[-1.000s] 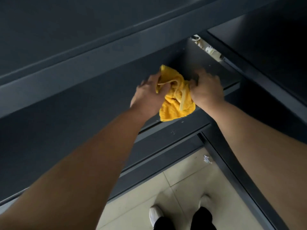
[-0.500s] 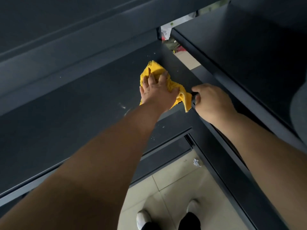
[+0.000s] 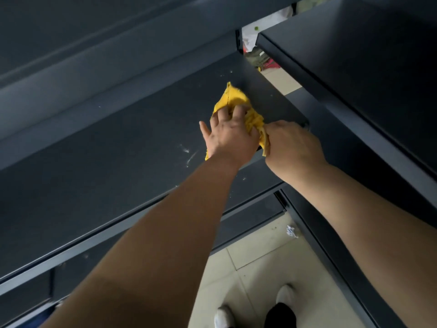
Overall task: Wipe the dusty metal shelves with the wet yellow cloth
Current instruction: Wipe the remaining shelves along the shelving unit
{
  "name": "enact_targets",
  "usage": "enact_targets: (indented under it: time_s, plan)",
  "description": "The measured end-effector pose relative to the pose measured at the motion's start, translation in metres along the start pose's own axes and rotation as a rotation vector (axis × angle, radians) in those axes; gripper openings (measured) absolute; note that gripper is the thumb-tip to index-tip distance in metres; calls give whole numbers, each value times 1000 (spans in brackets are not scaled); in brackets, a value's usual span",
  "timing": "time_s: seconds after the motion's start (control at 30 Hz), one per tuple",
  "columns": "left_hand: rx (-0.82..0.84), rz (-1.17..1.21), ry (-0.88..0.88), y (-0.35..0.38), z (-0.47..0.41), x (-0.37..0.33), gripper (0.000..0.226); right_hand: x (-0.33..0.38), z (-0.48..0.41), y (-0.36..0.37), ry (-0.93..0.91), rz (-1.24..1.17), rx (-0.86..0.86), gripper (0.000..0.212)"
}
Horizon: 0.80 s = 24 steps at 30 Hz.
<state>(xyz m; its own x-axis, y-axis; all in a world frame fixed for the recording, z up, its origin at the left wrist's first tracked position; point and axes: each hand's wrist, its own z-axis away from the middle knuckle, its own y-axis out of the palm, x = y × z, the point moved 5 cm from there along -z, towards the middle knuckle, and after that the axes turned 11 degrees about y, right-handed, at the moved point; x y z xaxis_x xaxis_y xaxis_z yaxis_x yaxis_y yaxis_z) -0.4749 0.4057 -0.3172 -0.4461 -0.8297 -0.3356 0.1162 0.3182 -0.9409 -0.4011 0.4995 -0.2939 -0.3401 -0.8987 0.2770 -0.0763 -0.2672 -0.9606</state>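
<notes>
The yellow cloth [image 3: 233, 99] lies crumpled on the dark metal shelf [image 3: 118, 150], near its right end. My left hand [image 3: 230, 136] presses down on the cloth, fingers spread over it. My right hand [image 3: 292, 144] is right beside it at the shelf's front right corner, fingers curled around the cloth's hanging right edge. White dust streaks [image 3: 189, 155] show on the shelf just left of my left wrist.
A higher shelf [image 3: 106, 74] overhangs at the back left, and another dark shelf unit [image 3: 366, 67] stands to the right. Lower shelf edges [image 3: 248, 209] run below. Tiled floor [image 3: 255, 268] with a paper scrap [image 3: 291, 232] and my white shoes [image 3: 283, 294] lies beneath.
My left hand went from gripping the cloth to lying on top of it. My right hand let go, moved to the shelf corner, then came back and took the cloth's right edge.
</notes>
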Motion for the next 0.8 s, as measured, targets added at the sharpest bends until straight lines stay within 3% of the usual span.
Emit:
enact_targets:
  time_s: [0.1, 0.3, 0.4, 0.53, 0.8]
  plan:
    - [6, 6, -55, -13, 24, 35, 50, 27, 6, 12, -45, -3, -12, 11]
    - [-28, -62, -223, -37, 69, 108, 56, 69, 14, 30, -47, 38, 38, 35]
    - [-31, -101, -289, -39, 77, 127, 59, 77, 12, 35, -49, 57, 29, 37]
    - [-10, -3, -309, -33, 57, 124, 66, 74, -1, 36, -31, 58, -1, 37]
    - [-92, -37, -282, -27, -25, 130, 77, 41, -48, 30, -30, 94, -94, 39]
